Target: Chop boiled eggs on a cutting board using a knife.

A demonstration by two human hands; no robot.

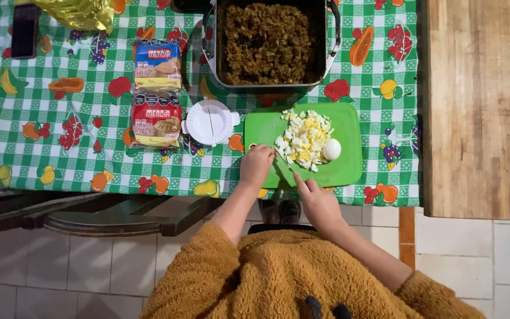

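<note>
A green cutting board (343, 171) lies on the checked tablecloth and carries a pile of chopped boiled egg (305, 139) with a whole peeled egg (332, 149) beside it. My left hand (257, 165) is closed in a fist at the board's near left corner, around what looks like the handle of a small knife (283, 162). The blade points toward the egg pile. My right hand (320, 204) rests at the board's near edge, its index finger stretched out to the blade. Both of my sleeves are fuzzy and orange.
A metal pan of brown cooked filling (270, 41) stands behind the board. A white round press mould (209, 122) and two packets of dough discs (157, 94) lie to the left. A wooden surface (479, 106) is at the right, and the table edge is just below my hands.
</note>
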